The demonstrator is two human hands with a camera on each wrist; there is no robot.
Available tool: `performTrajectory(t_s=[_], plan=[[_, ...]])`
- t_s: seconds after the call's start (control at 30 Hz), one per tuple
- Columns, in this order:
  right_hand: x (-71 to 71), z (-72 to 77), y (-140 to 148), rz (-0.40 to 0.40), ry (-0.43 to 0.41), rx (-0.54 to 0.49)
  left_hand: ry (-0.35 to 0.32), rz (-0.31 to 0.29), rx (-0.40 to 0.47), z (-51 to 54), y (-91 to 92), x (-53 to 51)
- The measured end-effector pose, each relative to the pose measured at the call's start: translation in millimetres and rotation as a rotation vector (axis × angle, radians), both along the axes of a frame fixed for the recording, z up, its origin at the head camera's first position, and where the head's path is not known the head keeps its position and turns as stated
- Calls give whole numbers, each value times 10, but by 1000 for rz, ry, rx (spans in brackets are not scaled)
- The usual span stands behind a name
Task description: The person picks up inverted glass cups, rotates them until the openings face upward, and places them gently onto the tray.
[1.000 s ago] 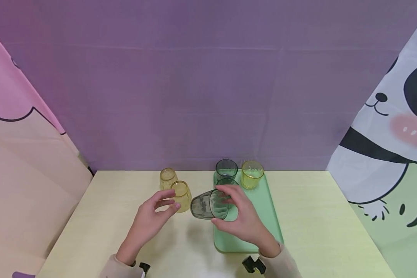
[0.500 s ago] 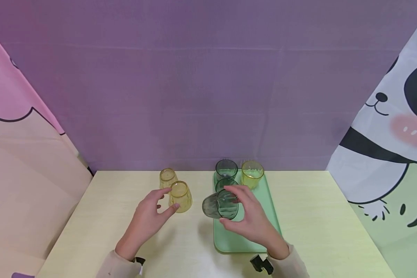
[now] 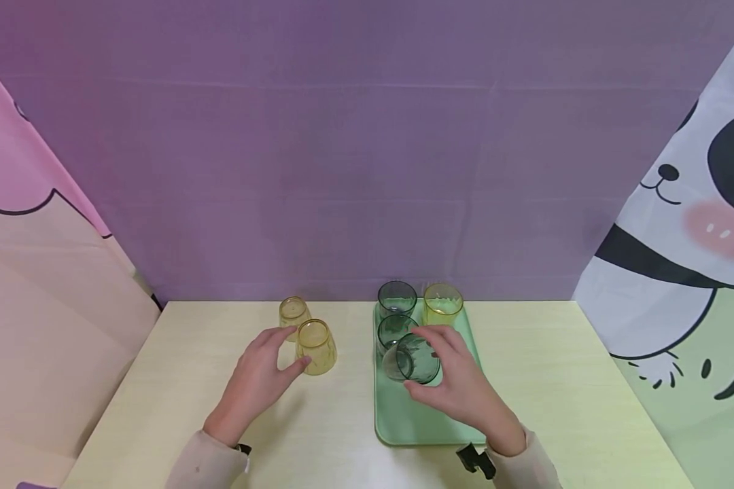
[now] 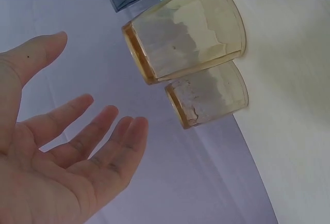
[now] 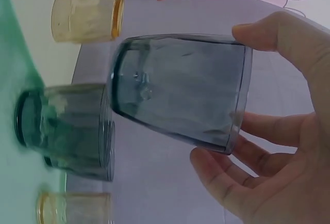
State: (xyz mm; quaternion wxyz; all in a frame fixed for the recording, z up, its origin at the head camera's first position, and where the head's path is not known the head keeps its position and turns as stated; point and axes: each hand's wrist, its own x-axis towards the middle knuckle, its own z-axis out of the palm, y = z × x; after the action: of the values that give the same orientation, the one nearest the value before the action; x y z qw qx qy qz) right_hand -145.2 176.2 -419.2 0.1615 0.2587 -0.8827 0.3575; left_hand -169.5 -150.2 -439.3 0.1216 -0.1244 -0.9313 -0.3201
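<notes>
My right hand [image 3: 465,387] grips a grey glass [image 3: 417,360] by its rim between thumb and fingers, tilted above the green tray [image 3: 416,424]; the right wrist view shows the same glass [image 5: 180,90] clear of the tray. My left hand [image 3: 257,380] is beside an upside-down amber glass [image 3: 316,350], fingers apart. In the left wrist view a gap shows between that hand [image 4: 72,162] and the amber glass [image 4: 191,33]. A second amber glass [image 3: 293,311] stands just behind the first.
Two grey glasses, one at the back [image 3: 397,297] and one in front of it [image 3: 394,329], and a yellow glass [image 3: 443,304] stand upright on the tray. A purple cloth [image 3: 367,170] hangs behind the table [image 3: 556,380].
My right hand has carried the grey glass rightward from beside the tray to over it, turning it more upright. My left hand has shifted slightly and stays near the amber glass.
</notes>
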Motion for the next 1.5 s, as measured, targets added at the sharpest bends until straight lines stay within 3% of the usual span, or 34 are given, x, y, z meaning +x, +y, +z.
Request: performTrajectory(t_s=[0.37,0.67,1.13,1.5], plan=[[-16,27,172,-70,-40,129,-39,3,-52,-46,3,-86],[-101,-48,305,-141,-32,197,-40,-34,-82,-63,39,-194],[-262,-119,389,-187,-129,238,-168,-29,-99,-134,109,-443],[-455,-292,450,-213,-180,234,-217,-37,-115,-145,194,-532]])
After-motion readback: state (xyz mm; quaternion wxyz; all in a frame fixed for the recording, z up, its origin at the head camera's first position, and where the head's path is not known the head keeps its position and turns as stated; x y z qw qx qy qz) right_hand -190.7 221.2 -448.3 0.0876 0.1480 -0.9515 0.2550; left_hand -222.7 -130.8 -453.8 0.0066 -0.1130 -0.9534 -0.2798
